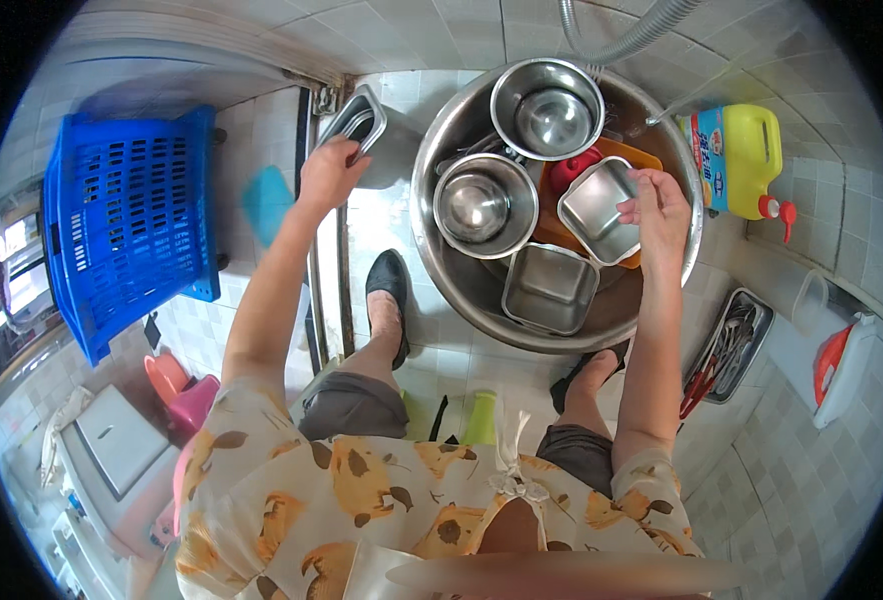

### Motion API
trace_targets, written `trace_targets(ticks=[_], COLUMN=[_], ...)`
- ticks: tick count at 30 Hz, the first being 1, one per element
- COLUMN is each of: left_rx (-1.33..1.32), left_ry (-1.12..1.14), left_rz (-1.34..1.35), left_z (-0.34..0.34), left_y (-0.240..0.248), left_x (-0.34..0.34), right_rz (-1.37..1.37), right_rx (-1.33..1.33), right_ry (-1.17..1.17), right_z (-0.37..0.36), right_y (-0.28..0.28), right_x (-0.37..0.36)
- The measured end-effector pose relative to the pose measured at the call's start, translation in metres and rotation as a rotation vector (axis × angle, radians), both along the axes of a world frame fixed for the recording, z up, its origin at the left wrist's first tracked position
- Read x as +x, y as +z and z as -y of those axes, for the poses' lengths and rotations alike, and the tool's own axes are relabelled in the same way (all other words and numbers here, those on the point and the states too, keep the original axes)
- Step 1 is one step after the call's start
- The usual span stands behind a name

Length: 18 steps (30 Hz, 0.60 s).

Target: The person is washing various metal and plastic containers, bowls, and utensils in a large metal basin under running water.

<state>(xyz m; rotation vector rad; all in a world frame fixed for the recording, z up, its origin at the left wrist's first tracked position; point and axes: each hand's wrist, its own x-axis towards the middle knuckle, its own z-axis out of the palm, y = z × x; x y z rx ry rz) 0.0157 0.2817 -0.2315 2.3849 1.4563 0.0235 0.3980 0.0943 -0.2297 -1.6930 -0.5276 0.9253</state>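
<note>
My left hand [331,178] is closed on the rim of a deep steel container [386,150] at the left of a big round metal basin [461,285]. My right hand [658,208] pinches the right edge of a small square steel pan [589,205], tilted inside the basin. Next to that pan lie a red round thing [573,170] and an orange tray-like piece [646,158], both partly covered. Two round steel bowls, one at the back [553,122] and one at the left [476,203], share the basin with another square steel pan [551,288] nearer me.
A blue perforated plastic crate [131,200] stands at the left. Right of the basin are a yellow jug [746,160] with a red cap and a tray of utensils [729,340]. A grey corrugated hose [651,30] hangs above the back. My feet flank the basin's near side.
</note>
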Motion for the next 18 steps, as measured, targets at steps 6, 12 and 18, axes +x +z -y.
trace_targets(ticks=[6,12,18], left_rx=[0.107,0.240,0.276], left_ry=[-0.193,-0.613,-0.860], left_rz=[0.009,-0.008,0.131], left_z=[0.045,0.084,0.114], left_y=[0.117,0.162,0.155], left_x=[0.030,0.120,0.223], right_rz=[-0.144,-0.095,-0.086], right_rx=[0.182,0.221,0.097], right_ry=[0.301,0.390,0.018], right_z=[0.001,0.009,0.033], right_y=[0.055,0.096,0.102], right_x=[-0.037,-0.064,-0.007])
